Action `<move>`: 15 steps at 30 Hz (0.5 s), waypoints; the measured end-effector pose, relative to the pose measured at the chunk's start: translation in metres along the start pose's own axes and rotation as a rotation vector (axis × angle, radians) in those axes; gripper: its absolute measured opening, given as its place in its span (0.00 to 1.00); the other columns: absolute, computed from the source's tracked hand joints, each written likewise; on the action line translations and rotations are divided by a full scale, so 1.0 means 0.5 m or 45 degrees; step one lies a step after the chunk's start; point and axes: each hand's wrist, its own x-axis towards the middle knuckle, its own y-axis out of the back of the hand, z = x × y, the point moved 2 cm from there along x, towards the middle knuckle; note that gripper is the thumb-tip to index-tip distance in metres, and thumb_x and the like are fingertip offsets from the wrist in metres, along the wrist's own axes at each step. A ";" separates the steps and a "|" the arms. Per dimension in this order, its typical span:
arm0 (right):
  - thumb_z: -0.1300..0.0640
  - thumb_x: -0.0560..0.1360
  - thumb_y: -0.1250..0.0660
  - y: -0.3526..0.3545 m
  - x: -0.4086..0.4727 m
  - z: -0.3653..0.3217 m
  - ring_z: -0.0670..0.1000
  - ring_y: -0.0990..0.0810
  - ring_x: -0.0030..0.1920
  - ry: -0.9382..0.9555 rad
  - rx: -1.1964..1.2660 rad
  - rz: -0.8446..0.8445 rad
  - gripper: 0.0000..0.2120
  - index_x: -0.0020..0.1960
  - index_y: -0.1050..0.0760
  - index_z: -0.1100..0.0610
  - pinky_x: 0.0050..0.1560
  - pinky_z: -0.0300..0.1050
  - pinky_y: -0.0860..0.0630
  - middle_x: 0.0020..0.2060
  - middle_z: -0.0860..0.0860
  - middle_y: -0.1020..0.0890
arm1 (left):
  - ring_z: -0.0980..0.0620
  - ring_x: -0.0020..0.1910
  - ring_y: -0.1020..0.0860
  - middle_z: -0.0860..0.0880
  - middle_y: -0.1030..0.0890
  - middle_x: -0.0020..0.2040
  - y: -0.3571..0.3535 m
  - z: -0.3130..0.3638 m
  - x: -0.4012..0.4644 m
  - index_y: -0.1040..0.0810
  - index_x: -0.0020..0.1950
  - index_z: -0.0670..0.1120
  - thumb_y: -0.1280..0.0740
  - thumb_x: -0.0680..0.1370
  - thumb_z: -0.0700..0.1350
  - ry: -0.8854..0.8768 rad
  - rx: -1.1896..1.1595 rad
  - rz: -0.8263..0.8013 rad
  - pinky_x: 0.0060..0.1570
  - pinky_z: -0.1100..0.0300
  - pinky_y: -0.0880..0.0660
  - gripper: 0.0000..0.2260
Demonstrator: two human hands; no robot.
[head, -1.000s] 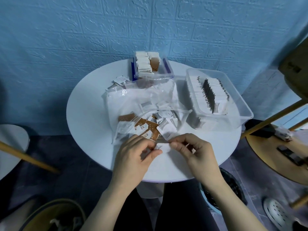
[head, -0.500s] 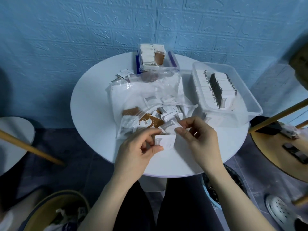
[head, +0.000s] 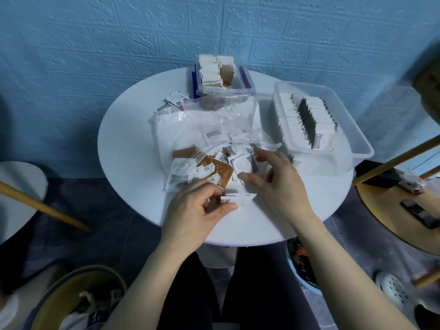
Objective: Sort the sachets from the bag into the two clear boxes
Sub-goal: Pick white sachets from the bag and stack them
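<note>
Blue textured wall [head: 119, 55] forms the backdrop to a round white table [head: 128, 144], seen from above with my knees below its near edge. At the centre of the table lies a crumpled clear bag [head: 209, 125], its mouth turned toward me and spilling a heap of loose sachets [head: 214, 170], some white and some brown with white print. My left hand [head: 197, 213] rests near the front edge, its thumb and curled fingers pinching a small stack of white sachets [head: 238, 198]; the stack sticks out to the right of my fingertips [head: 228, 207] and lies just on my side of the heap. My right hand [head: 278, 179] hovers over the right side of the heap with its fingers spread and loosely bent, gripping nothing that I can see; the index finger and thumb frame one white sachet [head: 240, 166] at the bag's mouth, and I cannot tell whether they touch it. Beyond the bag, against the wall, stands a small clear box [head: 247, 89] with blue side clips, holding upright white sachets and one brown one. To the right stands a larger clear box [head: 357, 144] with white, dark-edged sachets packed upright in rows. A few more white sachets [head: 176, 100] lie on the table to the left of the small box. A wooden stool [head: 392, 215] stands to the right of the table.
</note>
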 end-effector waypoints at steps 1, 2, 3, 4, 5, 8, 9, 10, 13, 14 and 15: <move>0.45 0.69 0.26 -0.006 0.001 -0.002 0.52 0.24 0.54 -0.012 -0.074 -0.009 0.30 0.68 0.29 0.50 0.52 0.52 0.26 0.60 0.49 0.25 | 0.65 0.35 0.29 0.64 0.26 0.37 0.000 0.000 0.000 0.19 0.42 0.49 0.22 0.67 0.49 0.003 -0.009 0.001 0.36 0.75 0.36 0.09; 0.45 0.69 0.26 -0.011 0.000 -0.004 0.53 0.24 0.57 -0.013 -0.107 0.001 0.30 0.68 0.29 0.50 0.52 0.52 0.26 0.60 0.49 0.25 | 0.65 0.35 0.29 0.64 0.26 0.37 0.000 -0.001 0.000 0.18 0.44 0.49 0.22 0.67 0.49 0.010 -0.012 0.000 0.36 0.75 0.36 0.09; 0.46 0.68 0.25 -0.014 -0.001 -0.005 0.54 0.24 0.57 -0.018 -0.101 0.029 0.30 0.67 0.29 0.51 0.51 0.53 0.26 0.60 0.50 0.25 | 0.65 0.36 0.29 0.65 0.26 0.38 0.001 -0.001 0.001 0.18 0.45 0.49 0.22 0.68 0.49 0.012 0.002 0.001 0.36 0.74 0.36 0.10; 0.48 0.68 0.24 -0.015 -0.002 -0.004 0.54 0.24 0.55 -0.029 -0.067 0.067 0.29 0.66 0.28 0.51 0.50 0.52 0.25 0.59 0.50 0.24 | 0.65 0.36 0.29 0.65 0.27 0.37 0.001 -0.002 0.001 0.18 0.45 0.49 0.23 0.68 0.50 0.008 0.030 0.001 0.36 0.74 0.36 0.10; 0.50 0.67 0.24 -0.015 -0.004 -0.003 0.54 0.23 0.52 -0.044 -0.021 0.103 0.27 0.64 0.27 0.51 0.49 0.51 0.26 0.57 0.50 0.23 | 0.65 0.36 0.29 0.66 0.27 0.37 0.001 -0.002 0.002 0.18 0.45 0.48 0.23 0.68 0.50 0.004 0.058 0.002 0.37 0.73 0.36 0.10; 0.59 0.68 0.25 -0.016 -0.009 0.005 0.49 0.26 0.41 -0.044 0.177 0.150 0.19 0.57 0.26 0.51 0.43 0.44 0.29 0.47 0.48 0.21 | 0.65 0.37 0.29 0.65 0.28 0.37 0.001 -0.002 0.003 0.18 0.44 0.48 0.23 0.68 0.49 -0.015 0.080 -0.005 0.37 0.73 0.35 0.09; 0.61 0.68 0.25 -0.016 -0.012 0.007 0.47 0.27 0.38 -0.043 0.262 0.151 0.16 0.52 0.26 0.52 0.40 0.39 0.30 0.42 0.47 0.21 | 0.66 0.37 0.29 0.65 0.28 0.36 0.001 -0.002 0.002 0.18 0.44 0.48 0.23 0.68 0.49 -0.023 0.083 -0.009 0.37 0.73 0.35 0.09; 0.63 0.68 0.26 -0.015 -0.014 0.009 0.45 0.28 0.35 -0.050 0.334 0.146 0.13 0.48 0.25 0.52 0.38 0.35 0.31 0.37 0.47 0.22 | 0.66 0.37 0.29 0.66 0.28 0.36 0.001 -0.001 0.002 0.18 0.44 0.49 0.23 0.68 0.50 -0.025 0.088 -0.014 0.37 0.73 0.35 0.09; 0.61 0.70 0.26 -0.011 -0.017 0.015 0.47 0.30 0.31 -0.060 0.451 0.097 0.08 0.41 0.26 0.55 0.35 0.39 0.32 0.31 0.55 0.24 | 0.65 0.36 0.30 0.66 0.29 0.36 0.001 -0.001 0.002 0.18 0.44 0.48 0.23 0.69 0.50 -0.020 0.107 -0.019 0.37 0.72 0.36 0.09; 0.60 0.71 0.26 -0.008 -0.018 0.015 0.49 0.29 0.32 -0.040 0.481 0.077 0.08 0.40 0.26 0.55 0.36 0.42 0.31 0.31 0.56 0.24 | 0.65 0.36 0.30 0.65 0.29 0.36 0.001 0.000 0.002 0.18 0.44 0.48 0.23 0.69 0.50 -0.016 0.112 -0.021 0.38 0.72 0.36 0.09; 0.60 0.72 0.27 -0.004 -0.020 0.015 0.52 0.28 0.32 -0.013 0.536 0.058 0.09 0.40 0.27 0.54 0.36 0.43 0.31 0.31 0.55 0.25 | 0.65 0.36 0.30 0.65 0.29 0.36 0.001 0.001 0.002 0.18 0.44 0.48 0.23 0.69 0.50 -0.012 0.114 -0.021 0.38 0.73 0.36 0.09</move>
